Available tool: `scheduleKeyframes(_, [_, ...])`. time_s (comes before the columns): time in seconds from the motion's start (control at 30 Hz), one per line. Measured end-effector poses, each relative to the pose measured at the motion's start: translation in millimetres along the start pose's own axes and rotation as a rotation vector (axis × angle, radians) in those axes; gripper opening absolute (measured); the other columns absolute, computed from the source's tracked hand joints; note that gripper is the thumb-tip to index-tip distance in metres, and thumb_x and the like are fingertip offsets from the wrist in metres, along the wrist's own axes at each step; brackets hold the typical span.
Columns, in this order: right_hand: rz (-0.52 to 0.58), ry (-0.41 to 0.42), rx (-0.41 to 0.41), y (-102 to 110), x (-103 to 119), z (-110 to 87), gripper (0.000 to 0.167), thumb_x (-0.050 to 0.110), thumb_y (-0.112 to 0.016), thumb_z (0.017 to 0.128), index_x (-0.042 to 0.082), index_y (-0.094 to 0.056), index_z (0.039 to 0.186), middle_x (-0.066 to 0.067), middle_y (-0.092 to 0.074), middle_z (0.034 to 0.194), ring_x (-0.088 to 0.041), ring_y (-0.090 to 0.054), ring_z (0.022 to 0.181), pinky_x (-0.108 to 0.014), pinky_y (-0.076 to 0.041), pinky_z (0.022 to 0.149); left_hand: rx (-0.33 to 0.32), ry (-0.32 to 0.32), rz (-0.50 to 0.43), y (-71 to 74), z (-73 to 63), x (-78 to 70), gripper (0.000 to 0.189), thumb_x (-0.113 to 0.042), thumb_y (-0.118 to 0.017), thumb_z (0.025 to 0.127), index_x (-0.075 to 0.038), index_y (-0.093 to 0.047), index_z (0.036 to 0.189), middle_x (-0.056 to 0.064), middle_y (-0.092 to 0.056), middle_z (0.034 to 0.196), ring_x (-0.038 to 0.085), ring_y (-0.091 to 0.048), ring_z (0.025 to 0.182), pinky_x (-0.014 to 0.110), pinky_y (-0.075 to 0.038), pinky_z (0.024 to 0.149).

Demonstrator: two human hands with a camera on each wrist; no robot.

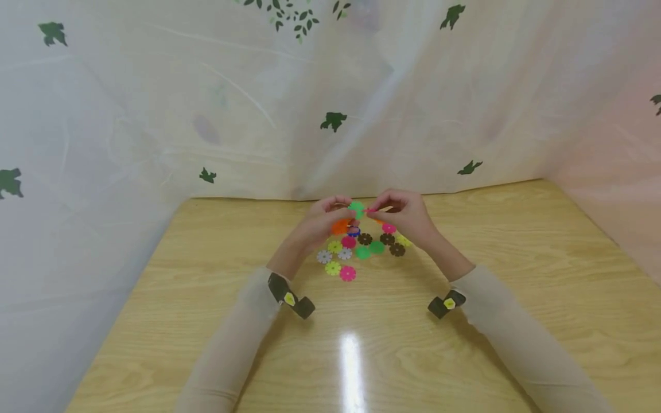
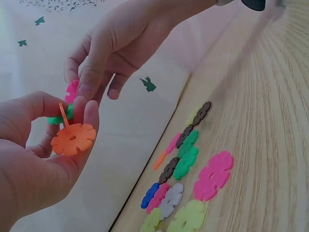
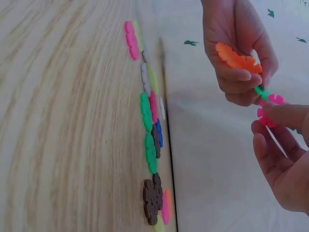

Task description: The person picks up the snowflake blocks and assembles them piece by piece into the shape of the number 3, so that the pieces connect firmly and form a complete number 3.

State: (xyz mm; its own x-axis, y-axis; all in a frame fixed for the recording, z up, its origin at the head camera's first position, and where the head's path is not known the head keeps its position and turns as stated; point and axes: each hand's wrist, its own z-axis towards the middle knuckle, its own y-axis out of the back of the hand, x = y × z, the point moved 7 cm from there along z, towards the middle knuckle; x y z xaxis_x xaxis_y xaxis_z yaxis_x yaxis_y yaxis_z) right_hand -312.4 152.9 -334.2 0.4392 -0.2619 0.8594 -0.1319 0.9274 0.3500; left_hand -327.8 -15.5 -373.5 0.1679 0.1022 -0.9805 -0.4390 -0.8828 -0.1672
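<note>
Above the table, my left hand (image 1: pixel 316 225) holds a joined piece of notched plastic snowflake discs: an orange disc (image 2: pixel 73 139) with another orange one edge-on against it, and a green disc (image 1: pixel 356 209). The thumb and fingers close round the piece and hide part of it. My right hand (image 1: pixel 410 218) pinches a pink snowflake disc (image 3: pixel 270 110) between thumb and fingertips. In the right wrist view, that pink disc meets the edge of the green one, turned at an angle to it.
Loose snowflake discs lie on the wooden table (image 1: pixel 206 344) below my hands: a pink disc (image 1: pixel 348 273), a yellow disc (image 1: pixel 333 268), a brown disc (image 1: pixel 397 249), a green disc (image 1: pixel 377 247) and several others. A pale curtain (image 1: pixel 248 126) with green leaf prints hangs behind the table's far edge.
</note>
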Motion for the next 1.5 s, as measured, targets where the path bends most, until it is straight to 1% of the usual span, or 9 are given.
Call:
scheduleKeyframes(0.27, [0.015, 0.03, 0.041, -1.0, 6.5, -0.8, 0.009, 0.005, -0.077, 0.09, -0.003, -0.074, 0.092, -0.014, -0.073, 0.094, -0.015, -0.069, 0.083, -0.022, -0.06, 0.072, -0.016, -0.043, 0.035, -2.0, -1.6, -4.1, 0.01, -0.002, -0.061, 0.099, -0.01, -0.059, 0.105, 0.008, -0.07, 0.093, 0.019, -0.071, 0.084, 0.023, -0.061, 0.077])
scheduleKeyframes(0.5, [0.068, 0.081, 0.043, -2.9, 14.9, -6.0, 0.005, -0.002, -0.078, 0.086, -0.006, -0.075, 0.087, -0.005, -0.072, 0.086, -0.016, -0.065, 0.072, -0.02, -0.055, 0.062, 0.058, -0.141, 0.091, -5.5, -8.1, -13.1, 0.007, 0.002, -0.061, 0.099, -0.004, -0.058, 0.101, 0.009, -0.067, 0.096, 0.017, -0.072, 0.082, 0.023, -0.062, 0.079])
scheduleKeyframes(0.77, [-0.035, 0.053, 0.041, -12.9, 20.7, -12.5, 0.006, 0.004, -0.079, 0.087, 0.001, -0.075, 0.088, -0.014, -0.074, 0.096, -0.011, -0.067, 0.087, -0.022, -0.059, 0.073, 0.081, -0.159, 0.147, -2.1, -14.7, -10.8, 0.008, 0.002, -0.062, 0.098, -0.003, -0.057, 0.103, 0.008, -0.066, 0.095, 0.018, -0.07, 0.08, 0.024, -0.062, 0.078])
scheduleKeyframes(0.9, [-0.066, -0.005, 0.072, -7.7, 16.3, -10.0, 0.015, 0.007, -0.078, 0.089, 0.001, -0.073, 0.102, -0.016, -0.074, 0.105, -0.013, -0.069, 0.096, -0.022, -0.06, 0.076, 0.07, -0.144, 0.147, -1.0, -11.6, -9.2, 0.01, -0.001, -0.062, 0.099, -0.004, -0.058, 0.107, 0.006, -0.066, 0.094, 0.018, -0.07, 0.081, 0.026, -0.062, 0.081])
scheduleKeyframes(1.03, [-0.092, -0.068, 0.13, 2.2, 7.3, -0.4, 0.028, 0.01, -0.078, 0.09, 0.002, -0.069, 0.116, -0.018, -0.071, 0.114, -0.018, -0.07, 0.101, -0.021, -0.06, 0.08, 0.01, -0.138, 0.132, 7.3, -6.8, -11.9, 0.009, -0.002, -0.06, 0.099, -0.005, -0.058, 0.107, 0.004, -0.068, 0.094, 0.016, -0.07, 0.082, 0.026, -0.061, 0.082])
scheduleKeyframes(1.2, [-0.164, -0.136, 0.248, 15.7, -7.6, 5.2, 0.026, 0.011, -0.076, 0.092, 0.001, -0.07, 0.115, -0.019, -0.073, 0.112, -0.018, -0.071, 0.094, -0.021, -0.059, 0.079, -0.036, -0.133, 0.114, 16.4, -9.3, -20.5, 0.007, -0.004, -0.057, 0.101, -0.007, -0.057, 0.107, 0.005, -0.068, 0.095, 0.028, -0.072, 0.094, 0.028, -0.062, 0.085])
scheduleKeyframes(1.3, [-0.222, -0.161, 0.365, 20.3, -19.4, 2.9, 0.023, 0.009, -0.076, 0.091, -0.001, -0.072, 0.111, -0.016, -0.075, 0.104, -0.019, -0.07, 0.088, -0.022, -0.059, 0.075, -0.052, -0.134, 0.108, 20.8, -10.3, -23.2, 0.006, -0.006, -0.056, 0.101, -0.008, -0.057, 0.107, 0.009, -0.068, 0.097, 0.027, -0.072, 0.094, 0.028, -0.062, 0.085])
scheduleKeyframes(1.4, [-0.28, -0.198, 0.469, 22.9, -33.3, -5.7, 0.02, 0.008, -0.077, 0.09, -0.002, -0.072, 0.107, -0.014, -0.074, 0.093, -0.018, -0.067, 0.081, -0.026, -0.057, 0.069, -0.061, -0.14, 0.09, 23.2, -10.1, -22.9, 0.006, -0.006, -0.056, 0.101, -0.009, -0.057, 0.106, 0.015, -0.066, 0.101, 0.017, -0.07, 0.087, 0.027, -0.061, 0.083])
scheduleKeyframes(1.5, [-0.345, -0.246, 0.528, 24.3, -44.3, -18.3, 0.019, 0.008, -0.078, 0.088, -0.002, -0.071, 0.103, -0.009, -0.071, 0.084, -0.016, -0.064, 0.076, -0.026, -0.056, 0.067, -0.056, -0.134, 0.071, 23.5, -9.0, -19.7, 0.006, -0.006, -0.056, 0.102, -0.01, -0.057, 0.106, 0.017, -0.064, 0.104, 0.017, -0.069, 0.087, 0.027, -0.061, 0.082])
